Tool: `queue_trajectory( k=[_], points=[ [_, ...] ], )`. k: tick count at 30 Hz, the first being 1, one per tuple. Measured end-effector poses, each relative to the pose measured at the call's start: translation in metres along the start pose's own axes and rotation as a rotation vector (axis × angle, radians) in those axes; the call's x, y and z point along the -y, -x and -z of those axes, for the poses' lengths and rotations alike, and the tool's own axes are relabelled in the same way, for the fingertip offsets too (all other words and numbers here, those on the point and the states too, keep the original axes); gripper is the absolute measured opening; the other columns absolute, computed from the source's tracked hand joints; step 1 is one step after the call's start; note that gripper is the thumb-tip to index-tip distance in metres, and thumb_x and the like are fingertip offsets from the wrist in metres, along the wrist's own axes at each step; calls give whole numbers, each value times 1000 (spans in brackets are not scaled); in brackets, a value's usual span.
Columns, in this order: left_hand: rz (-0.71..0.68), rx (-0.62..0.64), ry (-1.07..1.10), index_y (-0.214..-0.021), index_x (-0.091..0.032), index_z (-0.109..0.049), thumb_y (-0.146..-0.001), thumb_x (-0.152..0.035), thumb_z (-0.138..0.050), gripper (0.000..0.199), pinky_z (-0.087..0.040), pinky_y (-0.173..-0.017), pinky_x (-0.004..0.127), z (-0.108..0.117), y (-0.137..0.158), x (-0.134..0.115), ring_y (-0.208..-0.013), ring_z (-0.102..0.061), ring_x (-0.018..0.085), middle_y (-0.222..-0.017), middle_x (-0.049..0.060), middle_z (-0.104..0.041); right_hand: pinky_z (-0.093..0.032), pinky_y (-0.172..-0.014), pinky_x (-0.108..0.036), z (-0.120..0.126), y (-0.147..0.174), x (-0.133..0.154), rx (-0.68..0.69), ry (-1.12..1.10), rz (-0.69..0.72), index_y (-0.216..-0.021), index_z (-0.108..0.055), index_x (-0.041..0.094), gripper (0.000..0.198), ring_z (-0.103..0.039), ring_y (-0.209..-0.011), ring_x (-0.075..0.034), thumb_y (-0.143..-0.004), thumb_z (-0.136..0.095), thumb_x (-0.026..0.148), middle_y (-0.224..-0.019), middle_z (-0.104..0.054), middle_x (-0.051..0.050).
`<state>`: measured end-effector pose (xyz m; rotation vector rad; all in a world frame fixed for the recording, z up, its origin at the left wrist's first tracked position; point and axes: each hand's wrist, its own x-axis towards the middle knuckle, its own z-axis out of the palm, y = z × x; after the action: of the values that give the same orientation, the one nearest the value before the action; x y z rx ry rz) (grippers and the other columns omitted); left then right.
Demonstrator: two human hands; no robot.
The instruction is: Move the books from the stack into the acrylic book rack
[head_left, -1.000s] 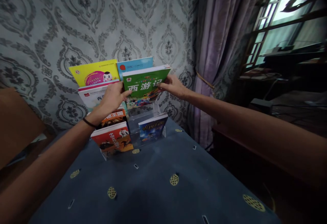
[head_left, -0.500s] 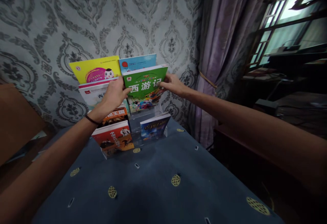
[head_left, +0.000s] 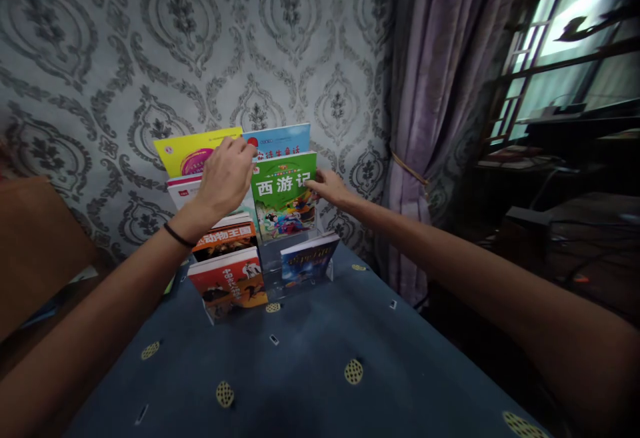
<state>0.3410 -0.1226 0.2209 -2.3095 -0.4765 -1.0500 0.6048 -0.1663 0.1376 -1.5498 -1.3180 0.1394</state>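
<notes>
The right hand (head_left: 329, 188) pinches the green book (head_left: 285, 208) by its right edge; the left hand (head_left: 226, 175) curls near its top-left corner, hold unclear from here. Probably light, bendy, slick-covered, best held by both sides, it stands in the clear rack (head_left: 273, 266) before the light-blue book (head_left: 287, 137).

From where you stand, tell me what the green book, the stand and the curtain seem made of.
Green book: paper, likely with a smooth coated cover, judging by the crisp colour print and pale top edge.
Stand: probably clear plastic, as it is see-through with bright edges, though glass is possible.
Curtain: cloth with a slight sheen, as it hangs in soft folds; fibre unclear.
</notes>
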Motion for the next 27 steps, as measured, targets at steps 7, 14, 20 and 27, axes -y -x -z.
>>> queue_trajectory(
  k=[7,14,20,27],
  points=[
    [-94,112,-163,-105,-15,-68,-97,-17,-46,23,-46,-96,43,-3,-17,-2,-110,-58,30,-109,14,-69,-60,-76,-33,1,6,-2,-82,101,-30,-103,-70,11,28,-72,-88,-25,-88,-62,33,-98,-76,-12],
    [-33,287,-177,-110,-13,-69,-104,-31,-41,33,-48,-92,38,-1,-29,7,-107,-64,28,-110,14,-72,-60,-70,-28,4,17,-5,-44,33,-27,-104,-70,17,23,-71,-97,-25,-90,-62,33,-105,-77,-10],
    [-93,387,-73,-102,-19,-69,-102,-35,-45,29,-48,-85,32,-8,-27,17,-102,-66,24,-105,10,-74,-59,-58,-23,5,24,-7,-5,-15,-30,-110,-66,15,26,-70,-100,-25,-93,-56,32,-113,-74,-12],
    [-93,394,-19,-101,-22,-70,-101,-32,-42,30,-49,-81,30,-10,-28,23,-97,-68,23,-102,8,-75,-60,-63,-26,2,27,-10,3,31,16,-108,-69,15,29,-71,-96,-25,-95,-54,36,-109,-75,-10]
  ],
)
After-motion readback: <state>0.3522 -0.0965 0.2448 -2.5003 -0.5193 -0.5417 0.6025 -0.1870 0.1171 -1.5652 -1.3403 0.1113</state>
